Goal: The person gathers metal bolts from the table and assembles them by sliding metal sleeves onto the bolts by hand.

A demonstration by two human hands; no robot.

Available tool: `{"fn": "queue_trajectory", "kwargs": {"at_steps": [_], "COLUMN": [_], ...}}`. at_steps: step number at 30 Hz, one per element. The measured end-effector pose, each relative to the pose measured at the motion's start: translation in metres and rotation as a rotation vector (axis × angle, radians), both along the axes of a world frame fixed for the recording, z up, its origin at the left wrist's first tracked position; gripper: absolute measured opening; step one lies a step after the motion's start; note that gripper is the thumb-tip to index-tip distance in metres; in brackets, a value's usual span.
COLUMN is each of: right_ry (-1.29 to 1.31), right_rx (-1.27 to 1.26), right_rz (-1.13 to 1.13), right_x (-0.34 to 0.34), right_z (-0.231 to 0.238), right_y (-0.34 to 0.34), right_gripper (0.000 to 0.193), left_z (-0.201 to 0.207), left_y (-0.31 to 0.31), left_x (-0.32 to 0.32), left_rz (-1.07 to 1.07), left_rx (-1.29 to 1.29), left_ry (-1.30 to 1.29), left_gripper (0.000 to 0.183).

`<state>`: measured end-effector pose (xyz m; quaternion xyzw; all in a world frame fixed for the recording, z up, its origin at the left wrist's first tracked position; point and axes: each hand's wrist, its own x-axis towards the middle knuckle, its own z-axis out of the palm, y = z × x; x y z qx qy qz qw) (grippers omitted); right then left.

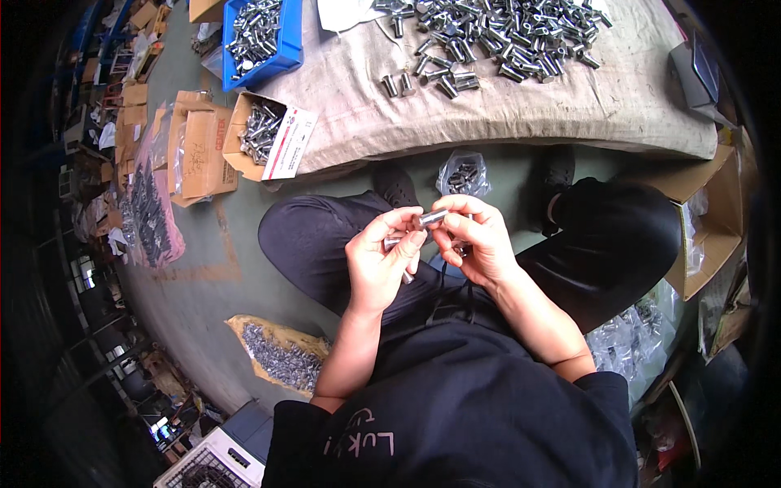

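Above my lap, a shiny metal pin (431, 218) lies between the fingertips of both hands. My left hand (376, 264) is closed, its thumb and fingers on the pin's left end. More metal pieces show in that palm, one a pin end (407, 277) poking out below the fingers. My right hand (486, 244) pinches the other end of the pin, and another metal piece (462, 248) sits partly hidden under its curled fingers. On the cloth-covered table (504, 114) ahead lies a heap of similar headed pins (504, 37), with a few loose ones at its near edge.
A blue bin (293, 49) and a carton (244, 154), both with metal pins, stand at the table's left. Beneath the table edge is a clear plastic bag (464, 175) of parts. Small parts cover a yellow sack (281, 358) at lower left. An open carton (712, 220) stands right.
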<state>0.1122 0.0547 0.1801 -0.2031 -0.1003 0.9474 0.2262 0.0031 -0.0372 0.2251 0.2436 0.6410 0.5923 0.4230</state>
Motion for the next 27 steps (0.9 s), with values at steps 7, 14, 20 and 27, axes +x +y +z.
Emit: {"fn": "queue_trajectory", "kwargs": {"at_steps": [7,14,20,27], "right_ry": [-0.061,-0.098,0.038,-0.254], "right_rx": [0.333,0.446,0.046,0.430], "right_rz": [-0.076,-0.115,0.013,0.191], "right_x": [0.005,0.003,0.000,-0.004], "right_z": [0.001,0.000,-0.003,0.004], "right_y": [-0.002,-0.003,-0.004,-0.013], "right_gripper": [0.016,0.014,0.015,0.014], "left_z": [-0.001,-0.004,0.000,-0.003], "left_y": [-0.001,-0.002,0.004,0.004], "left_x": [0.000,0.000,0.001,0.006], "left_rz": [0.011,-0.008,0.039,-0.030], "left_rx": [0.020,0.047,0.103,0.002], "left_ry": [-0.061,-0.080,-0.241,0.128], "left_gripper": [0.026,0.027,0.036,0.036]}}
